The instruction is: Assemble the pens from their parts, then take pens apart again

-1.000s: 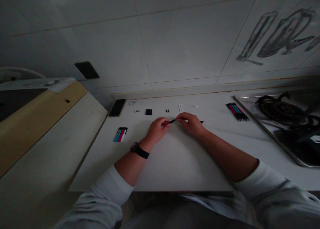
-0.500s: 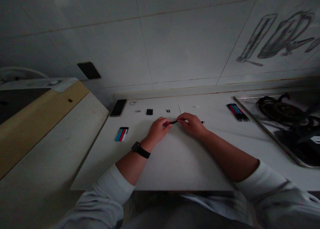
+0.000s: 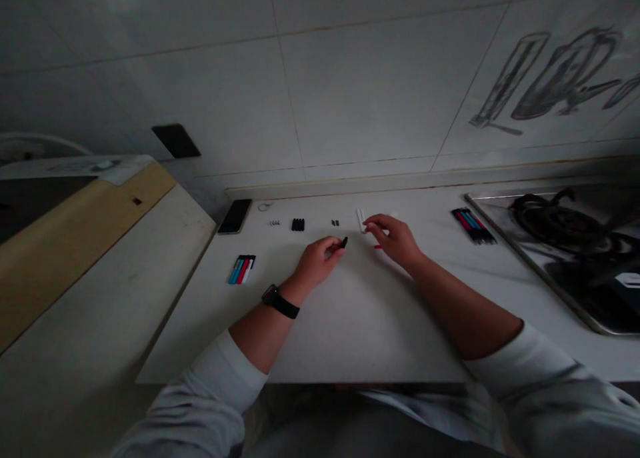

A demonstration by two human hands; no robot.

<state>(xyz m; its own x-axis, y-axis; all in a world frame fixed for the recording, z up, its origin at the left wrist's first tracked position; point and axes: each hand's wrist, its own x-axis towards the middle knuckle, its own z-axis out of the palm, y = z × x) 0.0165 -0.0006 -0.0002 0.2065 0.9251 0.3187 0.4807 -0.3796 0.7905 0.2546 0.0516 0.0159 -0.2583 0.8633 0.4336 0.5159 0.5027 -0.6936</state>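
Note:
My left hand (image 3: 317, 261) rests on the white counter (image 3: 350, 311), its fingers closed around a small black pen part (image 3: 344, 243) that sticks out past the fingertips. My right hand (image 3: 395, 238) has reached further back, and its fingertips pinch at the white pen tubes (image 3: 361, 218) lying near the wall. A short red piece (image 3: 377, 247) shows just under that hand on the counter. A black watch sits on my left wrist.
Along the back of the counter lie a phone (image 3: 235, 216), small springs (image 3: 274, 223), black caps (image 3: 298, 225) and tiny black bits (image 3: 335, 223). Coloured pen barrels (image 3: 242, 269) lie at left, a bundle of pens (image 3: 473, 225) at right. A gas stove (image 3: 575, 245) fills the right side.
The hands have come apart: the pen held between them is now in two, the black part stays in my left hand, and my right hand has moved back to the white tubes.

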